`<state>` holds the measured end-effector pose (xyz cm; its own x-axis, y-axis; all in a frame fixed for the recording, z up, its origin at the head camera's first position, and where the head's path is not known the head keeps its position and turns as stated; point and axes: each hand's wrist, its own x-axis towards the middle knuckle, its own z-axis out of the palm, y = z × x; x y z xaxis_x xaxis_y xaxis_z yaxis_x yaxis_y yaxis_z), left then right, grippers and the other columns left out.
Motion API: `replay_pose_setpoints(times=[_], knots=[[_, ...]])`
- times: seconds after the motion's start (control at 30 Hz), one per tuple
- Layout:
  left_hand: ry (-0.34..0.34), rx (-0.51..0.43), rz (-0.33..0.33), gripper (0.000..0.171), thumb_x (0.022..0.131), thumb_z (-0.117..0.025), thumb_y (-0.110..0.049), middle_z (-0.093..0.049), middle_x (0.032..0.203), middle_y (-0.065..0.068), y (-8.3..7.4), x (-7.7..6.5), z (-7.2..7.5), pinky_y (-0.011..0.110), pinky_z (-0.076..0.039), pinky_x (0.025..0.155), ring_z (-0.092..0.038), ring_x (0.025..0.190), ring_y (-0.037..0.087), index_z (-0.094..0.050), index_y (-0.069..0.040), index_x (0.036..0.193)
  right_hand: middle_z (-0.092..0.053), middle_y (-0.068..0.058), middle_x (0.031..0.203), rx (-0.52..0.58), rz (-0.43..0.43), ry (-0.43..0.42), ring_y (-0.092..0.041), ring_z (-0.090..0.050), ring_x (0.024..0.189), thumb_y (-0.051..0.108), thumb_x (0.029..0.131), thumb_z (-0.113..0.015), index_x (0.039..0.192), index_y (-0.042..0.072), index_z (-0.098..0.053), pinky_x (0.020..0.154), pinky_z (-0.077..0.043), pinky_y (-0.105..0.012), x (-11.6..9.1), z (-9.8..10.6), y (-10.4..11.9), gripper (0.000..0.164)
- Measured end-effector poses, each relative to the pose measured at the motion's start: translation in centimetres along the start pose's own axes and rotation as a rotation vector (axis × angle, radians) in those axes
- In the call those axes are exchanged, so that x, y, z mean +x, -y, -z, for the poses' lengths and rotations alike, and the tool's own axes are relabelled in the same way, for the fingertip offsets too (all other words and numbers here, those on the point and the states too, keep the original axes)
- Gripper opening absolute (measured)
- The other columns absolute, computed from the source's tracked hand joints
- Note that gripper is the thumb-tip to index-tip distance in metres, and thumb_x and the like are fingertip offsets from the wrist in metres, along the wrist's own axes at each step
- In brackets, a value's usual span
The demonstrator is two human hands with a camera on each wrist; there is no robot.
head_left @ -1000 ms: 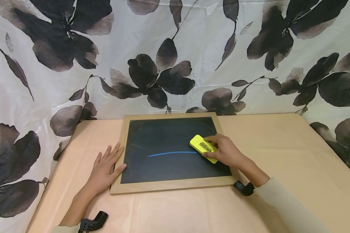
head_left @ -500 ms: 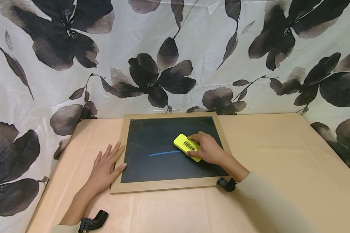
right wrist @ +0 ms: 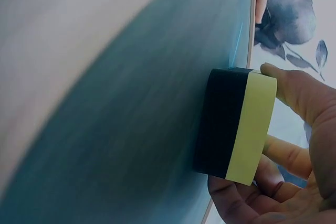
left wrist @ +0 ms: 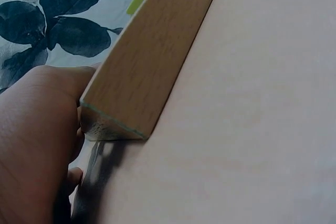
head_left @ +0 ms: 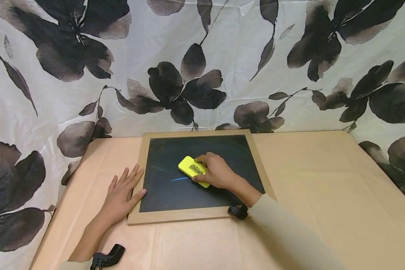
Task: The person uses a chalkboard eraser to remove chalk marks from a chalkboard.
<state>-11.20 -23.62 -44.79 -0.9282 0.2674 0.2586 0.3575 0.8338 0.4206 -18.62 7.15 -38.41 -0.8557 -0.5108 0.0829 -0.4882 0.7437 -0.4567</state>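
Observation:
A small blackboard [head_left: 168, 198] in a pale wooden frame lies on the table. My right hand [head_left: 216, 171] grips a yellow board eraser [head_left: 189, 165] between thumb and fingers. In the right wrist view the dark underside of the eraser [right wrist: 252, 124] is against the board. A short blue line [head_left: 179, 179] shows just left of the eraser. My left hand [head_left: 121, 195] rests with spread, straight fingers on the frame's left side, the thumb reaching over it. The left wrist view shows the left hand [left wrist: 42, 140] beside the frame's corner [left wrist: 147, 61].
The table [head_left: 317, 176] has a light wood-coloured surface and extends past the board on both sides. A white cloth with dark flowers [head_left: 243, 48] hangs behind it. Each wrist carries a black camera, such as the left one [head_left: 108, 256].
My right hand has swept the eraser leftward across the board. The blue line has become shorter from its right end. The left hand has stayed in place.

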Motion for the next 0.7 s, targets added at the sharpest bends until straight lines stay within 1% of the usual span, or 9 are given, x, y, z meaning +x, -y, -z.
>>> replay_pose_setpoints(times=[0.37,0.57,0.7], knots=[[-0.002,0.009,0.003,0.064,0.087,-0.053,-0.041,-0.020,0.146,0.006,0.1,-0.1,-0.1,0.056,-0.001,0.100,-0.011,0.132,0.034,-0.029,-0.017,0.141,-0.053,-0.003,0.095,-0.037,0.057,0.066,-0.012,-0.045,0.074,0.040,0.071,-0.072,0.118,0.010,-0.058,0.061,-0.038,-0.025,2.3,-1.9,3.4,0.058],[-0.004,0.018,0.008,0.064,0.087,-0.052,-0.042,-0.020,0.146,0.006,0.0,0.0,0.0,0.056,-0.001,0.100,-0.011,0.132,0.034,-0.029,-0.018,0.141,-0.053,-0.004,0.096,-0.052,0.070,0.085,-0.013,-0.046,0.073,0.041,0.072,-0.070,0.120,0.010,-0.056,0.060,-0.038,-0.024,3.1,-2.4,4.9,0.058],[0.001,0.022,0.011,0.064,0.087,-0.052,-0.043,-0.020,0.146,0.006,0.1,0.1,-0.1,0.056,-0.001,0.100,-0.011,0.132,0.034,-0.029,-0.018,0.141,-0.052,-0.003,0.096,-0.077,0.055,0.097,-0.013,-0.046,0.073,0.042,0.073,-0.070,0.121,0.011,-0.055,0.059,-0.039,-0.024,3.4,-2.7,5.4,0.059]])
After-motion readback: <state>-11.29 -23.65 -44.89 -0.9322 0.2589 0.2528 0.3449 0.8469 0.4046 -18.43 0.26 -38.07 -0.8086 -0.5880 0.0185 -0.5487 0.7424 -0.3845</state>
